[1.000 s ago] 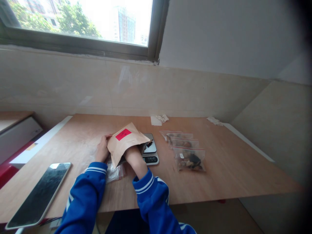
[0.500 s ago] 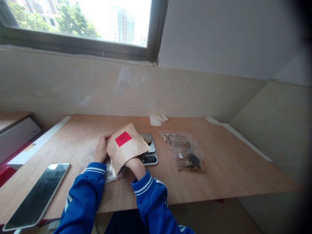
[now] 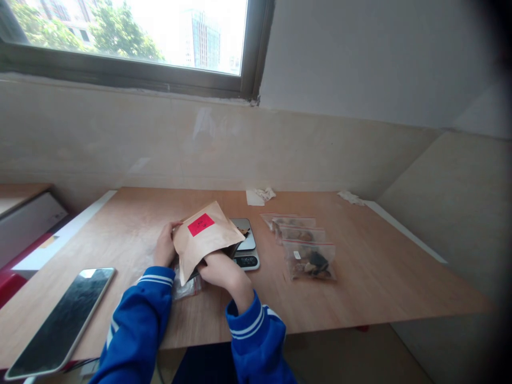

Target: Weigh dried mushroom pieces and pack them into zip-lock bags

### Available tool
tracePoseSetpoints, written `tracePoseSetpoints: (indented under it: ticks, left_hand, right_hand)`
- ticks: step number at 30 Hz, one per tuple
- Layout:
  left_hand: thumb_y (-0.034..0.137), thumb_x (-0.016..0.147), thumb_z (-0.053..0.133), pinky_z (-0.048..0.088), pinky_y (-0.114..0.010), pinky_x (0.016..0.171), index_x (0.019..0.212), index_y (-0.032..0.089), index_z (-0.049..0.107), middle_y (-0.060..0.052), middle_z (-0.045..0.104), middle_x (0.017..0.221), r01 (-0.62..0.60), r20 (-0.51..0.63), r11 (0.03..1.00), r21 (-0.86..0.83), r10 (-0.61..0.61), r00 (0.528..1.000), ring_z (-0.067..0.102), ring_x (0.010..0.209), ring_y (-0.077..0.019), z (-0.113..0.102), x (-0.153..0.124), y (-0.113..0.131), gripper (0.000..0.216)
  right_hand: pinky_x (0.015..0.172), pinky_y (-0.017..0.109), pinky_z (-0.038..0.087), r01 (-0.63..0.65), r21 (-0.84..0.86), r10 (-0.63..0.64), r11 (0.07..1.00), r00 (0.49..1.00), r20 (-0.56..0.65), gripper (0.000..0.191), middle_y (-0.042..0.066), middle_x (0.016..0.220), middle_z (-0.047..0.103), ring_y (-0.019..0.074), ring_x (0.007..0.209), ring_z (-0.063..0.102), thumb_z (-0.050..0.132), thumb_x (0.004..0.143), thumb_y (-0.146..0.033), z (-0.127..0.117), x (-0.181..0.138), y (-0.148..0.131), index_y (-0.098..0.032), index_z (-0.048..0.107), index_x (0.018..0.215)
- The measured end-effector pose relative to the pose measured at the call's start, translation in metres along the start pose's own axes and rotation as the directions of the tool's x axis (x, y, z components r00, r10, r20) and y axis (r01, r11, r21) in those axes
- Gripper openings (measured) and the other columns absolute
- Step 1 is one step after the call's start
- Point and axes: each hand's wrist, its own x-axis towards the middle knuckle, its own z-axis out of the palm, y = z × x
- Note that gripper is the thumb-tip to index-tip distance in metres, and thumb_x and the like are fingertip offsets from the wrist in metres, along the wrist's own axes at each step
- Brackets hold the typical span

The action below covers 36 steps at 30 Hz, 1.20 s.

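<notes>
A brown paper bag (image 3: 212, 234) with a red label lies tilted in front of me, its mouth toward me. My left hand (image 3: 165, 242) grips the bag's left edge, with the fingers partly behind it. My right hand (image 3: 219, 272) reaches into the bag's mouth; its fingertips are hidden inside, so what they hold does not show. Behind the bag stands a kitchen scale (image 3: 248, 242) with a dark display, and some dried brown pieces (image 3: 244, 232) rest on its plate. Under the bag, clear zip bags (image 3: 187, 288) lie flat near my left wrist.
Several zip bags with dark dried pieces (image 3: 316, 262) stand in a row on the right. A phone (image 3: 62, 322) lies at the table's left front. Crumpled tissue (image 3: 264, 194) and another scrap (image 3: 351, 198) lie along the back edge by the wall.
My right hand has drawn partly out of the paper bag, toward me and to the right, so more of it shows. The bag has tilted slightly; my left hand stays on it.
</notes>
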Motion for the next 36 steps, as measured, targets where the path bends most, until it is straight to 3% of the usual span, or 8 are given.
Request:
tracePoseSetpoints:
  ticks: [3, 6, 9, 12, 17, 27, 32, 36]
  left_hand:
    - [0.028, 0.074, 0.053, 0.047, -0.039, 0.087, 0.106, 0.019, 0.057, -0.009, 0.065, 0.111, 0.023, 0.001, 1.0, 0.006, -0.023, 1.0, 0.062, 0.097, -0.0243, 0.0, 0.0, 0.001, 0.033]
    - [0.03, 0.074, 0.055, 0.049, -0.037, 0.084, 0.106, 0.02, 0.058, -0.009, 0.066, 0.109, 0.054, 0.008, 0.998, 0.011, -0.054, 0.998, 0.062, 0.094, -0.0238, 0.0, 0.0, 0.0, 0.034]
    - [0.031, 0.073, 0.057, 0.049, -0.036, 0.083, 0.107, 0.02, 0.058, -0.008, 0.066, 0.109, 0.057, 0.017, 0.998, 0.012, -0.058, 0.998, 0.063, 0.094, -0.0233, 0.001, 0.0, -0.001, 0.036]
    - [0.029, 0.073, 0.057, 0.049, -0.035, 0.085, 0.107, 0.02, 0.059, -0.008, 0.064, 0.11, 0.037, 0.008, 0.999, 0.006, -0.037, 0.999, 0.062, 0.097, -0.0232, 0.002, 0.0, -0.004, 0.036]
    - [0.028, 0.074, 0.056, 0.047, -0.036, 0.09, 0.108, 0.02, 0.059, -0.008, 0.063, 0.108, -0.016, -0.015, 0.999, 0.035, 0.016, 1.0, 0.059, 0.103, -0.0232, 0.003, 0.001, -0.007, 0.035]
    - [0.028, 0.074, 0.055, 0.046, -0.035, 0.09, 0.105, 0.018, 0.066, -0.008, 0.064, 0.106, -0.027, -0.041, 0.999, 0.032, 0.029, 0.999, 0.06, 0.098, -0.0227, 0.003, 0.001, -0.004, 0.034]
    - [0.026, 0.072, 0.052, 0.046, -0.034, 0.089, 0.104, 0.016, 0.066, -0.009, 0.064, 0.103, -0.012, -0.042, 0.997, 0.072, 0.015, 0.999, 0.06, 0.097, -0.0229, 0.002, 0.002, -0.003, 0.036]
    - [0.023, 0.07, 0.048, 0.047, -0.034, 0.087, 0.103, 0.016, 0.066, -0.01, 0.064, 0.099, 0.026, -0.035, 0.991, 0.128, -0.022, 0.999, 0.06, 0.093, -0.0232, 0.002, 0.002, -0.004, 0.038]
  right_hand:
    - [0.108, 0.034, 0.037, 0.058, 0.038, -0.059, 0.998, 0.998, 0.021, 0.044, 0.009, 0.131, 0.057, 0.0213, 0.126, 0.049, 0.05, 0.086, -0.01, -0.012, -0.006, -0.004, -0.018, 0.054, 0.129]
    - [0.098, 0.034, 0.044, 0.033, 0.006, -0.032, 0.999, 0.998, -0.048, 0.031, 0.01, 0.113, 0.067, 0.0224, 0.112, 0.058, 0.047, 0.089, -0.012, -0.02, -0.009, -0.006, -0.018, 0.062, 0.116]
    - [0.094, 0.036, 0.045, 0.016, -0.064, -0.026, 0.998, 0.987, -0.161, 0.029, 0.011, 0.109, 0.065, 0.0238, 0.11, 0.057, 0.046, 0.091, -0.015, -0.026, -0.011, -0.005, -0.018, 0.061, 0.115]
    - [0.093, 0.039, 0.045, -0.024, -0.094, -0.005, 0.995, 0.954, -0.299, 0.028, 0.011, 0.105, 0.062, 0.0245, 0.106, 0.055, 0.048, 0.091, -0.019, -0.028, -0.01, -0.003, -0.019, 0.06, 0.117]
    - [0.086, 0.034, 0.048, -0.119, 0.027, 0.118, 0.992, 0.869, -0.481, 0.029, 0.007, 0.09, 0.056, 0.0207, 0.089, 0.058, 0.051, 0.091, -0.026, -0.027, -0.008, -0.002, -0.024, 0.061, 0.118]
    - [0.084, 0.035, 0.049, -0.108, 0.064, 0.125, 0.992, 0.879, -0.46, 0.034, 0.009, 0.092, 0.059, 0.0211, 0.087, 0.063, 0.048, 0.09, -0.017, -0.048, -0.015, -0.002, -0.022, 0.061, 0.121]
    - [0.079, 0.03, 0.051, -0.02, 0.215, 0.127, 0.976, 0.856, -0.502, 0.034, 0.007, 0.093, 0.065, 0.0173, 0.08, 0.066, 0.047, 0.092, -0.021, -0.067, -0.021, -0.001, -0.024, 0.059, 0.123]
    - [0.079, 0.029, 0.052, 0.069, 0.35, 0.143, 0.934, 0.827, -0.544, 0.035, 0.007, 0.1, 0.069, 0.0173, 0.083, 0.068, 0.048, 0.091, -0.028, -0.072, -0.025, 0.019, -0.021, 0.056, 0.124]
